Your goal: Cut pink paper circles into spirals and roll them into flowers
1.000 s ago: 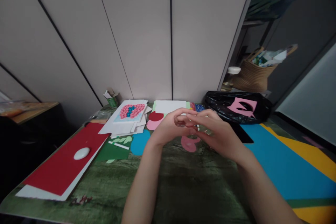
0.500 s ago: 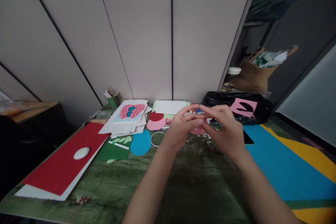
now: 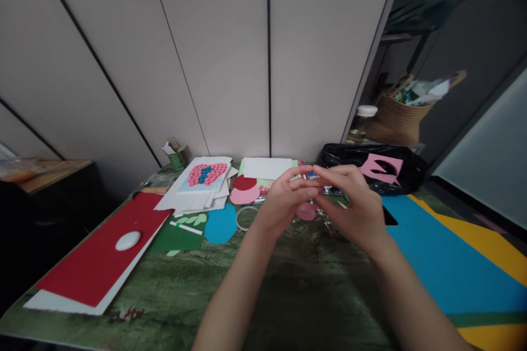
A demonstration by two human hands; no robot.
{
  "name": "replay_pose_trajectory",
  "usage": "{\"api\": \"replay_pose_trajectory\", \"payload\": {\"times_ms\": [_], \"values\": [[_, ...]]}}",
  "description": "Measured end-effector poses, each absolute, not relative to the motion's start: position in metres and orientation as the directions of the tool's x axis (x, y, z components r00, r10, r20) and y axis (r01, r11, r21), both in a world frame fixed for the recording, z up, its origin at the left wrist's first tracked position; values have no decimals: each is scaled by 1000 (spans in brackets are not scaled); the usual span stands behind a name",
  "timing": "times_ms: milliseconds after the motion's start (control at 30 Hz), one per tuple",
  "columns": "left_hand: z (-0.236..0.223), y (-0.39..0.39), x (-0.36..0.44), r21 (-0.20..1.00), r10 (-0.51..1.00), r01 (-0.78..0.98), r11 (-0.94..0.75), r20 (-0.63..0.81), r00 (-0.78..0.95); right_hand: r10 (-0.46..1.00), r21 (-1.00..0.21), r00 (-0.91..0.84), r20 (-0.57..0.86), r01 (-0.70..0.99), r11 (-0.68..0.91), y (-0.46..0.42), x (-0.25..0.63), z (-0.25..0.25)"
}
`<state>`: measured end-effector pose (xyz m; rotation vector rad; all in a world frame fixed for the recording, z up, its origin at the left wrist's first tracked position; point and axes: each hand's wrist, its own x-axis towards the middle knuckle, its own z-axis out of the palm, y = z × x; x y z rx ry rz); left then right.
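My left hand [image 3: 280, 197] and my right hand [image 3: 349, 203] meet above the middle of the table, fingertips pressed together. Whatever they pinch, if anything, is too small or too hidden to make out. Just under the fingers shows a pink rounded piece [image 3: 306, 211]; I cannot tell whether it is held or lies on the table. Left of my left wrist lies a ring of tape [image 3: 246, 218], beside a blue paper oval [image 3: 221, 224]. Behind the left hand are a pink paper oval [image 3: 244, 195] and a dark red one [image 3: 245, 182].
A picture with a pink and blue heart [image 3: 208, 174] tops a paper stack. Red card [image 3: 102, 252] with a white oval object [image 3: 128, 241], and green paper [image 3: 177, 238] with a marker [image 3: 186, 228], lie left. Blue card [image 3: 444, 258] and a black bag [image 3: 415, 170] are right.
The pink piece under my fingers has shifted slightly left and down, and more of it shows. My hands have hardly moved, their fingertips still together.
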<state>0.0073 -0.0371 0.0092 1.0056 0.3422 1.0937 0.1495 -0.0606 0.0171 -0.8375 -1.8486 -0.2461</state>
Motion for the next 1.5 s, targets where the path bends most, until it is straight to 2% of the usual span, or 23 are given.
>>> {"api": "replay_pose_trajectory", "payload": {"times_ms": [167, 333, 467, 600, 667, 767, 867, 967, 1033, 1133, 1333, 1500], "values": [[11, -36, -2, 871, 808, -489, 57, 247, 535, 506, -265, -260, 822, 611, 746, -64, 152, 19], [13, -33, -11, 931, 766, -364, -1, 235, 599, 576, -245, -372, 727, 643, 725, -67, 155, 22], [18, -34, -21, 974, 706, -179, -138, 224, 672, 638, -240, -500, 586, 645, 726, -71, 156, 25], [23, -34, -28, 963, 698, -44, -266, 224, 680, 607, -191, -544, 579, 634, 750, -73, 156, 25], [22, -33, -27, 973, 704, -90, -214, 217, 676, 598, -151, -528, 603, 661, 735, -73, 156, 24], [18, -34, -17, 962, 764, -264, -75, 225, 604, 514, -77, -428, 743, 709, 701, -70, 156, 23], [14, -38, -1, 897, 842, -443, -6, 243, 481, 361, -13, -286, 888, 769, 639, -65, 154, 20], [11, -44, 16, 798, 884, -600, 61, 236, 404, 266, -5, -181, 947, 818, 575, -61, 151, 15], [10, -47, 23, 761, 905, -644, 78, 217, 367, 227, -10, -144, 963, 826, 563, -60, 150, 13], [9, -46, 23, 773, 912, -630, 76, 202, 356, 238, -8, -164, 957, 808, 589, -61, 151, 14], [11, -37, 6, 850, 863, -524, 58, 221, 454, 329, 31, -304, 894, 774, 633, -64, 155, 22], [14, -35, -6, 913, 805, -407, 13, 232, 546, 419, -5, -363, 833, 751, 661, -69, 157, 24]]}}
